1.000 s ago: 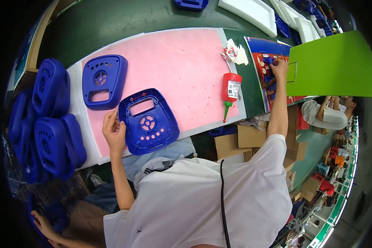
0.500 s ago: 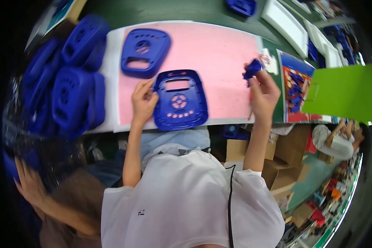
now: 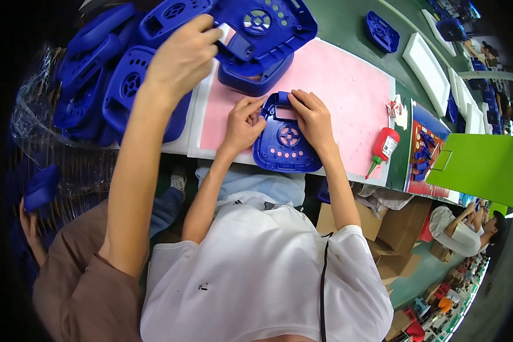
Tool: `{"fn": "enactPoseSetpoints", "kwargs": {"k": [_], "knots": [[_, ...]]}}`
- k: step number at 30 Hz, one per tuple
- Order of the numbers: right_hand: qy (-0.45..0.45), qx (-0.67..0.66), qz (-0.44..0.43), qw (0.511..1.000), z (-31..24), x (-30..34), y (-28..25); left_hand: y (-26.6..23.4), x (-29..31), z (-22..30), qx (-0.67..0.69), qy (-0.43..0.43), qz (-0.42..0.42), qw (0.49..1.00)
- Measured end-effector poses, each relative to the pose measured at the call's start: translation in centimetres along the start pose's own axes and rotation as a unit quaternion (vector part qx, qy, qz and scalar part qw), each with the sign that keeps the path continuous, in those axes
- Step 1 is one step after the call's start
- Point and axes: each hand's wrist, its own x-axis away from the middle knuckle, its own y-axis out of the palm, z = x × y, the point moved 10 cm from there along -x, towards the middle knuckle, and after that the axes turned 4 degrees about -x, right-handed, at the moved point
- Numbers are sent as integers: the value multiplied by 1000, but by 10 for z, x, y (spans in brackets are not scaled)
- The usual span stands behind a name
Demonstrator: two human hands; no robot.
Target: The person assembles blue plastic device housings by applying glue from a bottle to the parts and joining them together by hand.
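A blue plastic shell (image 3: 277, 149) with a rectangular window, a round grille and a row of small holes lies inner side up at the mat's near edge. My left hand (image 3: 245, 126) pinches its left rim, fingers curled. At the shell's top edge, my right hand (image 3: 314, 118) has its fingers bent over a small blue plastic piece (image 3: 283, 98), pressing it against the shell. Those fingertips partly cover the piece, so how it sits cannot be made out.
From the left, a co-worker's hand (image 3: 182, 60) holds another blue shell (image 3: 285, 31) above a shell (image 3: 256, 81) on the pink mat (image 3: 347, 85). Stacked shells (image 3: 125, 85) stand left. A red bottle (image 3: 389, 142), a tray of small blue parts (image 3: 424, 148) and a green board (image 3: 479, 165) are right.
My right hand has come left from the mat's right side to the shell, bringing the small blue piece. A co-worker's arm has reached in with another shell. The red bottle is now uncovered.
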Motion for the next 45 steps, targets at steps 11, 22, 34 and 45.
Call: {"fn": "enactPoseSetpoints", "kwargs": {"k": [11,22,34,45], "knots": [[-50,157,-37,986,-10,9,9,6,-3,5,-7,24,-14,1000],[-58,131,-65,988,1,8,9,11,-7,11,0,61,-39,997],[558,-30,-31,829,235,83,-80,4,-5,-13,154,-25,-20,988],[295,-272,183,898,176,-98,-41,2,-4,-17,156,-58,-9,986]]}}
